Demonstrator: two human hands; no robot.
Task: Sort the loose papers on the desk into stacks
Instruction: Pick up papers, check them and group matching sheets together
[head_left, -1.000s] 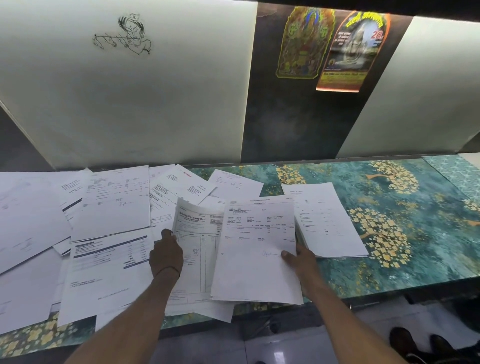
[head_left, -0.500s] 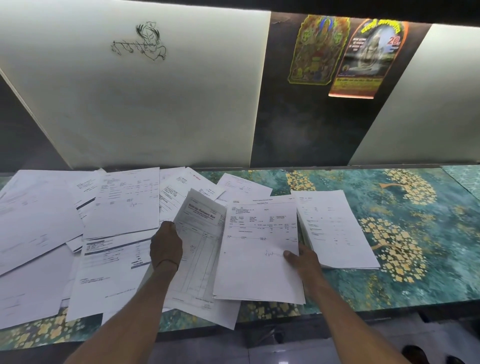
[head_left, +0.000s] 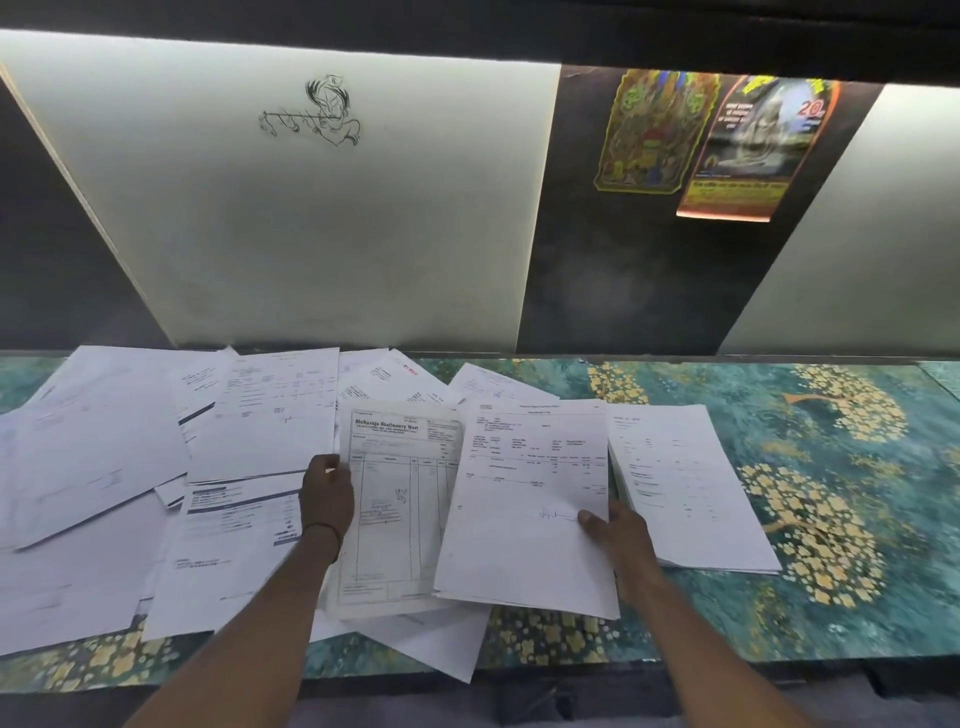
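Papers lie loose and overlapping across the left half of your desk, a teal top patterned with golden trees, and some of them hang over its near edge. Your left hand grips the left edge of a ruled bill with a printed stationery heading. You see the back of the hand, fingers curled at the paper's margin, and a dark band round the wrist. The bill lies just right of that hand on top of other sheets, its lower end reaching toward the near edge of the desk. Your right hand pinches the right edge of a signed sheet, thumb on top beside the signature and the other fingers hidden beneath. That sheet overlaps the right side of the bill, and more pages seem to lie under it, though you cannot tell how many. Just right of your right hand sits a squared stack of printed pages, flat on the desk and apart from the loose spread. Behind the desk a pale wall panel bears a small line drawing, and two colourful posters hang on the dark strip to its right.
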